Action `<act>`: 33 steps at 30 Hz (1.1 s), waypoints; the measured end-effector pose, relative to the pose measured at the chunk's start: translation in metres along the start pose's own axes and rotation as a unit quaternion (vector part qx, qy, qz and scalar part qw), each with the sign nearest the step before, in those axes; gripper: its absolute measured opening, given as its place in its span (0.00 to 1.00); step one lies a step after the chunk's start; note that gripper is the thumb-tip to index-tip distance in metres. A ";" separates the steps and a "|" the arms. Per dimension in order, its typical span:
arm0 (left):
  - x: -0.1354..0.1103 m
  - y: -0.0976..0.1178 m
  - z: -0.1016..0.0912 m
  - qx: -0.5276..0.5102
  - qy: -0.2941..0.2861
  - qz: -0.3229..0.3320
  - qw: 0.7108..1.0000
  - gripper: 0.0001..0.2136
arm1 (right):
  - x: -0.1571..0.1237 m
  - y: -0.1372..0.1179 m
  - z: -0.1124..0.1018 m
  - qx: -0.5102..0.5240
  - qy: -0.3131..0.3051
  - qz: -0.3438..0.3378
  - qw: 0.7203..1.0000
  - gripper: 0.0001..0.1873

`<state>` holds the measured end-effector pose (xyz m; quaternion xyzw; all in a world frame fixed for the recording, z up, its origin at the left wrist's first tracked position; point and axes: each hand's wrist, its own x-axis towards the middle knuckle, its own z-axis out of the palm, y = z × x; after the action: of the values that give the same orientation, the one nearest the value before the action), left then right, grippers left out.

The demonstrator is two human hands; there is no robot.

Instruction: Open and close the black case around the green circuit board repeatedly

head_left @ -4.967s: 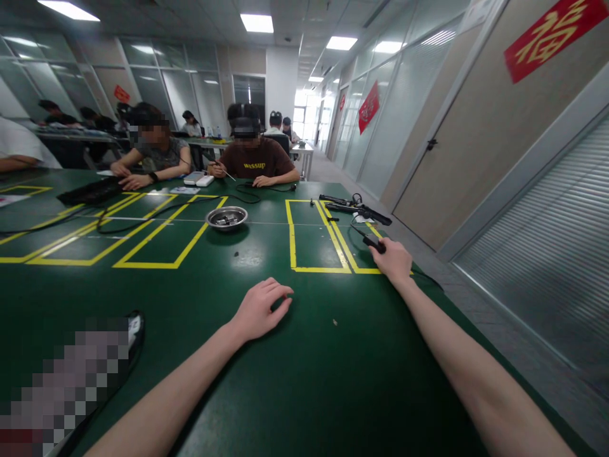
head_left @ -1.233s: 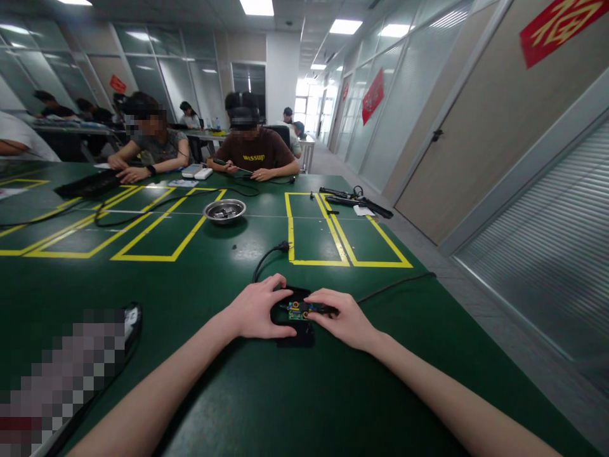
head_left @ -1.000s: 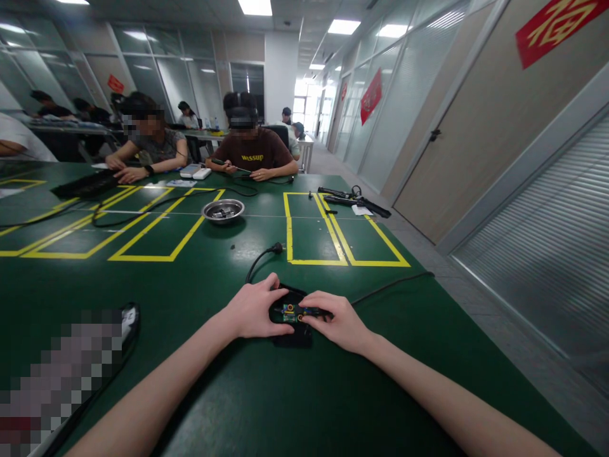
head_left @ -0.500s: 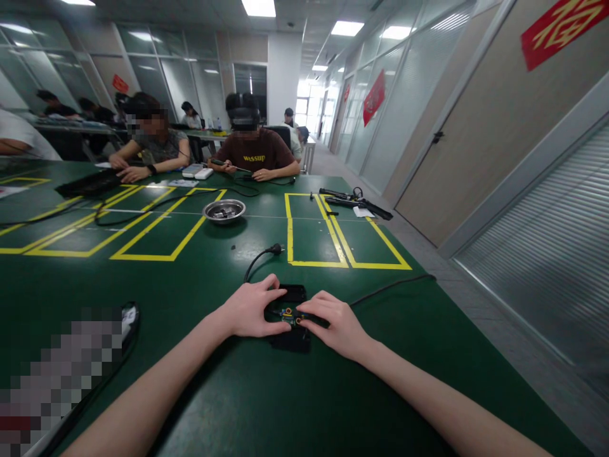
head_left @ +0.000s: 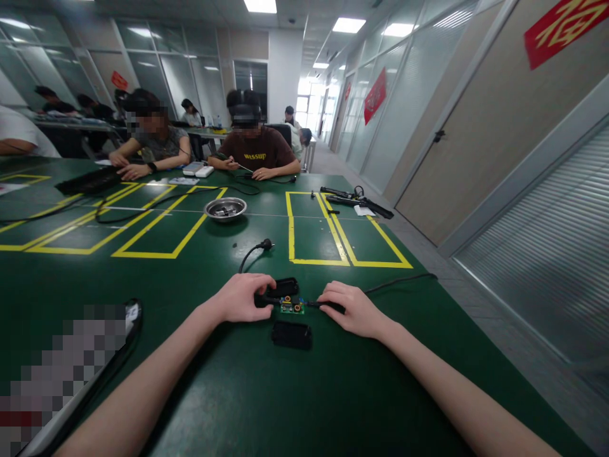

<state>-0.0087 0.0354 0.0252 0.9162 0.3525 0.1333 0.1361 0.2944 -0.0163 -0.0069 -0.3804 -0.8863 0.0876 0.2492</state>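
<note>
A small green circuit board (head_left: 292, 307) with copper-wound coils lies between my hands, black cables running from both its ends. My left hand (head_left: 245, 298) curls around the black plug cable (head_left: 262, 301) at the board's left end, with thumb and index finger apart at the tips. On the other side, my right hand (head_left: 352, 309) pinches the right-hand black cable (head_left: 313, 304) close to the board. One black plastic case half (head_left: 286, 287) sits just beyond the board. The second black case half (head_left: 292, 336) lies nearer to me, its hollow side up.
A power plug (head_left: 267, 244) rests ahead of my left hand. Farther off are a metal bowl (head_left: 225, 210) with small parts, yellow tape outlines (head_left: 318, 262) and black tool-like items (head_left: 359, 202). A pixelated object (head_left: 71, 374) lies left. Two people work across the table.
My hands have moved apart, from the board's body to the cables at its ends. The board and both case halves now show separately. The plug has shifted slightly left.
</note>
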 end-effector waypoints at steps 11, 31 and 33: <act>0.003 0.024 0.013 0.059 -0.024 -0.022 0.998 0.29 | -0.001 -0.006 0.003 0.016 0.006 0.000 1.000 0.12; 0.004 0.011 0.010 0.016 -0.032 -0.005 0.999 0.26 | 0.002 -0.012 0.008 -0.019 0.009 0.023 0.999 0.12; 0.004 0.010 0.009 0.020 -0.037 -0.010 0.999 0.29 | 0.002 -0.013 0.008 -0.019 0.008 0.018 1.000 0.12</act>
<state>0.0029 0.0294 0.0212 0.9193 0.3593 0.0911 0.1321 0.2815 -0.0236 -0.0085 -0.4018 -0.8788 0.0723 0.2469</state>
